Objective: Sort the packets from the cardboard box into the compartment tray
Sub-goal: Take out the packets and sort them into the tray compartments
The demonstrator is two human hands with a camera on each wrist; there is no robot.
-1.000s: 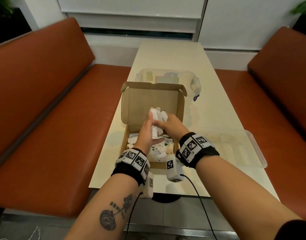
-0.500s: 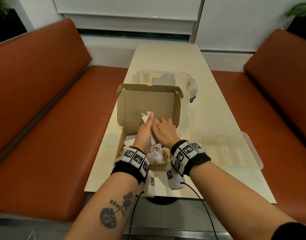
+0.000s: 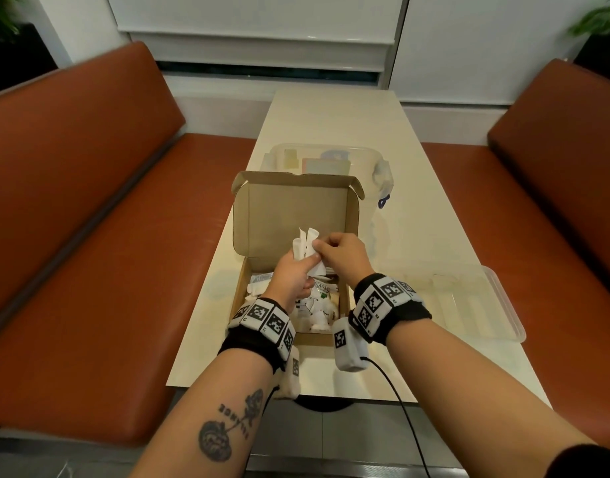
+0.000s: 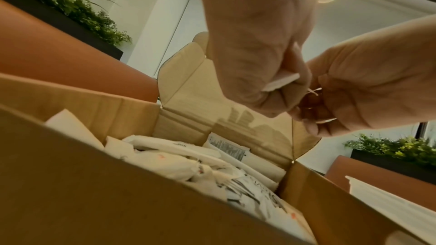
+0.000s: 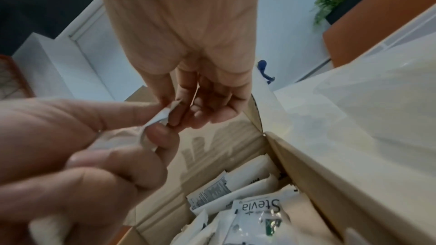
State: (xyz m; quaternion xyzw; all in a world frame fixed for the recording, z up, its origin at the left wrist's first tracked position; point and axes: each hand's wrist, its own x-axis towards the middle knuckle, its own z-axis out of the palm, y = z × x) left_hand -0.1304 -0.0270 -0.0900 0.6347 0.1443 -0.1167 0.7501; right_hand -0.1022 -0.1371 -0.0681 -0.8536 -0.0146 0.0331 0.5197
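Above the open cardboard box (image 3: 298,215), the left hand (image 3: 291,274) grips a small bunch of white packets (image 3: 305,244), fingers curled round them. The right hand (image 3: 341,255) pinches the edge of one packet in that bunch, thumb against fingertips. A second ago both hands were pressed close together lower in the box; they have since lifted and drawn slightly apart, which suggests a single packet is being separated out. More packets, one marked Stevia (image 5: 260,207), lie in the box. The clear compartment tray (image 3: 496,305), right of the box, seems empty, though glare makes this uncertain.
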